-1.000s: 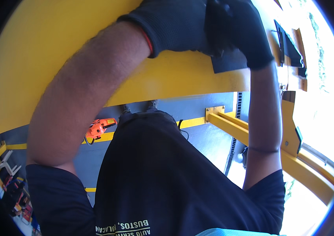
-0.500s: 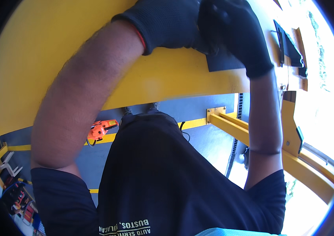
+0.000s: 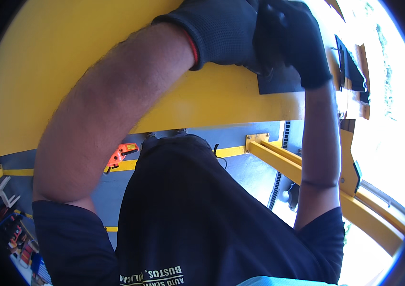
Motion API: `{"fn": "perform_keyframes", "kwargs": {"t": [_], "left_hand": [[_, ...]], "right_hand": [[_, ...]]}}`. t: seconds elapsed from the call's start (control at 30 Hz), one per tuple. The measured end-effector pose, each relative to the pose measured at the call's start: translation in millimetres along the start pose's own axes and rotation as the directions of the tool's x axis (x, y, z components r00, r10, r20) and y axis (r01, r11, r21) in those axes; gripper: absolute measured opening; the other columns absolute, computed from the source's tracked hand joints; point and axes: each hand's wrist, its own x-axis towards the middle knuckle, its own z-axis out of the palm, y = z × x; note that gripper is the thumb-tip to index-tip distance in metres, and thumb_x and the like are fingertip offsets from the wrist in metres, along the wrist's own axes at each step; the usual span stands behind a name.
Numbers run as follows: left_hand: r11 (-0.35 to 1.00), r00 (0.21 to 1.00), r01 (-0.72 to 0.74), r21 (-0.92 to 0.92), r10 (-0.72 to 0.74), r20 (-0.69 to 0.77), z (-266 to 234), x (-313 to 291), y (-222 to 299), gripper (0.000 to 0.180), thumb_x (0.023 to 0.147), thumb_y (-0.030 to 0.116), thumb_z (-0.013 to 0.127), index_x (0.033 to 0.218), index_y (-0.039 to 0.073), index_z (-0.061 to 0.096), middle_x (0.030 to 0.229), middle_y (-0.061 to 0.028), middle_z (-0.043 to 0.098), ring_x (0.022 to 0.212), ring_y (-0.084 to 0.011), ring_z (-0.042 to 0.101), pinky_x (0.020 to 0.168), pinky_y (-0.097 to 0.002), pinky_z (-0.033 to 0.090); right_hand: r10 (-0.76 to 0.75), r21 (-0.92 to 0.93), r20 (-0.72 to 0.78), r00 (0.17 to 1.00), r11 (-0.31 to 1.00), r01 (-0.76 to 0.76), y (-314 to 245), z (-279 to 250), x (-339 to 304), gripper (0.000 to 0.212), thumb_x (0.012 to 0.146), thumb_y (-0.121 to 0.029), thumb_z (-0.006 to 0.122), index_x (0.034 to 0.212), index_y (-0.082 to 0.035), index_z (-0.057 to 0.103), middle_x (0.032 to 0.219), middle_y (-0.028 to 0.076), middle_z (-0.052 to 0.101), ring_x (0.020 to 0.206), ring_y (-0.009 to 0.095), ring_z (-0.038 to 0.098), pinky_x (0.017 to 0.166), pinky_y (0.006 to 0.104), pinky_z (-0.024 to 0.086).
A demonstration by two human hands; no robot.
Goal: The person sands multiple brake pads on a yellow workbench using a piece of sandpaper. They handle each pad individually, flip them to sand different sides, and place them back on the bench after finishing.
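A wide yellow panel (image 3: 131, 52) spreads beneath my two hands, which meet at the upper middle of the view. My left hand (image 3: 224, 31), in a black knit glove with a red inner cuff edge, reaches across to the right; its fingers are mostly hidden beside the other hand. Over them, my right hand (image 3: 293, 40) in a matching glove is closed with curled fingers. Whatever it may grip is hidden. Just below the hands, a flat dark rectangular patch (image 3: 281, 82) shows against the yellow surface, partly covered by the right glove.
An orange power tool (image 3: 122, 155) is on the grey floor (image 3: 240, 174) beyond my left arm. A yellow beam with a bolted bracket (image 3: 258, 139) runs along the right. Dark hardware (image 3: 350, 64) sits at the panel's right end. Several tools (image 3: 19, 238) are at lower left.
Both hands have shifted slightly right relative to the view, staying together. The left forearm reaches farther right. The panel and dark patch appear slightly lower.
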Motion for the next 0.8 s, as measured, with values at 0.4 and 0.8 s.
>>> {"fn": "perform_keyframes", "kwargs": {"t": [0.4,0.8], "left_hand": [[0.999,0.995,0.036,0.008,-0.035,-0.097,-2,-4,-2,0.096,0.085,0.067,0.071,0.153,0.002,0.052,0.154,-0.0258,0.057,0.151,-0.0389,0.046,0.12,-0.0671,0.032],[0.999,0.999,0.036,0.016,-0.037,0.024,-6,-1,0,0.101,0.087,0.07,0.068,0.151,-0.007,0.05,0.158,-0.0295,0.051,0.151,-0.0404,0.046,0.123,-0.0624,0.03]], "right_hand": [[0.003,0.075,-0.04,0.999,0.997,0.0,-19,2,2,0.036,0.098,-0.021,0.081,0.133,-0.015,0.077,0.128,0.014,0.074,0.115,0.03,0.073,0.099,0.0393,0.061],[-0.075,-0.105,-0.03,0.997,0.992,0.072,-62,-7,-14,0.043,0.096,-0.017,0.082,0.137,-0.011,0.074,0.122,0.015,0.077,0.102,0.03,0.077,0.088,0.0389,0.064]]}}
